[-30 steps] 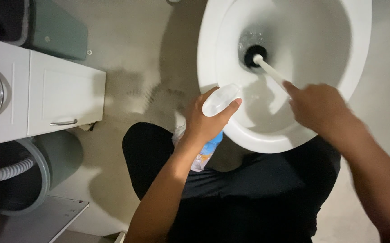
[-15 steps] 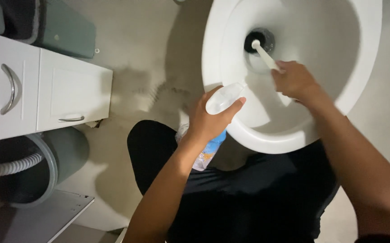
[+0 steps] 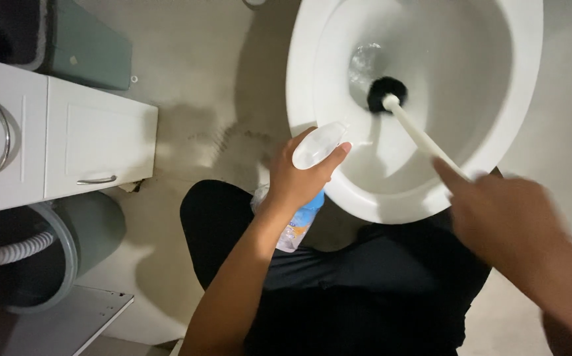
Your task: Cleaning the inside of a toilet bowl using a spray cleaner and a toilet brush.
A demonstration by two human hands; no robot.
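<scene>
Left hand [image 3: 296, 178]: lower centre of frame, wrapped around a translucent plastic spray bottle with a blue label [image 3: 304, 214]; its pale cap end [image 3: 319, 144] tips over the near rim of the bowl.

Right hand [image 3: 507, 217]: lower right, motion-blurred; seemingly closed on the end of a long white plastic brush handle [image 3: 421, 135], though the grip itself is too smeared to read with certainty.

Black round bristle head of the toilet brush [image 3: 386, 91]: upper centre, down inside the bowl, just beside the water at the drain.

White ceramic toilet bowl [image 3: 312, 53]: upper right of frame, oval, rim open.

Handling note, as a judgement: scrubbing goes best with the head kept low and pressed against the ceramic, strokes short to avoid splashing, and the bottle's nozzle held over the bowl and not the floor.

Person's black trousers [image 3: 339, 290]: bottom centre.

White cabinet with curved metal handles [image 3: 95, 138]: left edge.

Grey-green round bin with a ribbed white hose [image 3: 81, 231]: lower left.

Pale beige floor [image 3: 193, 79]: between cabinet and bowl, faintly stained.
</scene>
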